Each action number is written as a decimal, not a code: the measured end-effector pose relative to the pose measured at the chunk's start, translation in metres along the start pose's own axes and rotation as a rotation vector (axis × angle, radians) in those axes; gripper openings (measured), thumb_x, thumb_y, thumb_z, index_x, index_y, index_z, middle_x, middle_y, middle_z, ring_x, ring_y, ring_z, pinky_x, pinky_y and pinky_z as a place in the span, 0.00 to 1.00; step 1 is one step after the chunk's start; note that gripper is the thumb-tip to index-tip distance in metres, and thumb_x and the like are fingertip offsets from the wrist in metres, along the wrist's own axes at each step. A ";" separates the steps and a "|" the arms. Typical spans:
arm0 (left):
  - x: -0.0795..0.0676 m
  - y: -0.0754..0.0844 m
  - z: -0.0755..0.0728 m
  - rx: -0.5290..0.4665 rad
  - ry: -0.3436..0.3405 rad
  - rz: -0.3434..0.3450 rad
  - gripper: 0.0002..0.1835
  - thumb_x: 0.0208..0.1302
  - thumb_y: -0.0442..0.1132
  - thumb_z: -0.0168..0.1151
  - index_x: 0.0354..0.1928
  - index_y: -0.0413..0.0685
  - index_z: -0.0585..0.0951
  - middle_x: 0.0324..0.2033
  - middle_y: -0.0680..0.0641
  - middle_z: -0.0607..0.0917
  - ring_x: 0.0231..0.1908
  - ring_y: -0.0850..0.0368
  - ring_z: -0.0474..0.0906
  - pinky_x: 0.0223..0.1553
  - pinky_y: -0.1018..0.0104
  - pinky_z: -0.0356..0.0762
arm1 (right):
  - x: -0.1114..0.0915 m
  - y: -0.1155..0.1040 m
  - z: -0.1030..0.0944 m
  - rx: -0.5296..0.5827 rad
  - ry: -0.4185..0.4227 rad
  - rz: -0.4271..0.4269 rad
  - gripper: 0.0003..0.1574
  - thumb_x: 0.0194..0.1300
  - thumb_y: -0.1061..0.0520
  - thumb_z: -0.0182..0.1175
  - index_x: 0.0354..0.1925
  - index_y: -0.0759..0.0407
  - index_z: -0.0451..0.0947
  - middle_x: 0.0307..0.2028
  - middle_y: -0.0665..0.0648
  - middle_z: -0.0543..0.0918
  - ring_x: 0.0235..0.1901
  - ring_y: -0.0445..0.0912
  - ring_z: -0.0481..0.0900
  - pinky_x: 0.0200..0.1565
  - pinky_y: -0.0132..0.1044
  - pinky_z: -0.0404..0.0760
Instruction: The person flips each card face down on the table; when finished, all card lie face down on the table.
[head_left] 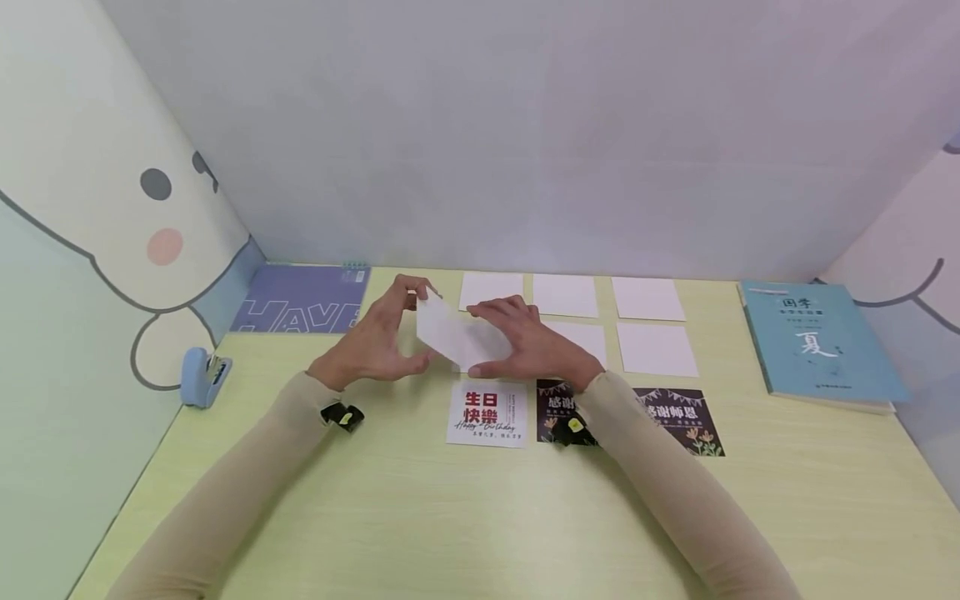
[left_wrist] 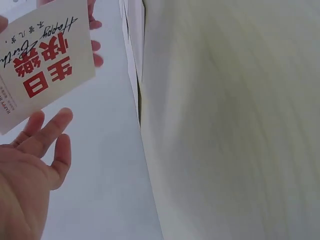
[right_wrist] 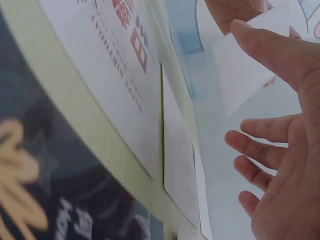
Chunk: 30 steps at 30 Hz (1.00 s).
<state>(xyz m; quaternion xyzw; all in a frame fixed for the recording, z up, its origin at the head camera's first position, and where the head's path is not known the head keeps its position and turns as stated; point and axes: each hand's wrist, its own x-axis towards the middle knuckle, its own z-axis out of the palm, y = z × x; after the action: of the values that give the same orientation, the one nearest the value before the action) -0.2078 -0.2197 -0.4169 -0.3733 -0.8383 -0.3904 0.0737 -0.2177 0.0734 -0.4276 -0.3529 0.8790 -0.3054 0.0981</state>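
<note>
A square card is held up above the table, tilted, its blank white side facing the head view. On its other face, red characters and black "Happy Birthday" script show in the left wrist view. My left hand pinches the card at its far left corner, index finger bent over the edge. From the other side, my right hand reaches in with its thumb at the card's edge. The remaining right fingers are spread apart from it. A birthday card lies face up just below the hands.
Blank white cards lie in rows towards the wall. Dark floral cards lie to the right, one partly under the right wrist. A purple notebook and blue stapler are at left, a teal book at right.
</note>
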 end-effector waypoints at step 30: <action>-0.026 -0.008 -0.031 0.311 -0.241 -0.155 0.38 0.51 0.56 0.85 0.62 0.57 0.79 0.67 0.48 0.79 0.74 0.46 0.69 0.71 0.36 0.58 | 0.027 -0.022 0.025 -0.146 0.075 0.062 0.56 0.53 0.32 0.80 0.72 0.53 0.74 0.72 0.57 0.76 0.71 0.53 0.67 0.70 0.64 0.54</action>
<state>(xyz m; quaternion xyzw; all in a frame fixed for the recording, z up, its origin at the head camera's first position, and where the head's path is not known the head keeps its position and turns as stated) -0.2003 -0.2602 -0.4116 -0.3359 -0.9174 -0.2133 -0.0004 -0.2153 0.0310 -0.4323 -0.3202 0.9124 -0.2505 0.0484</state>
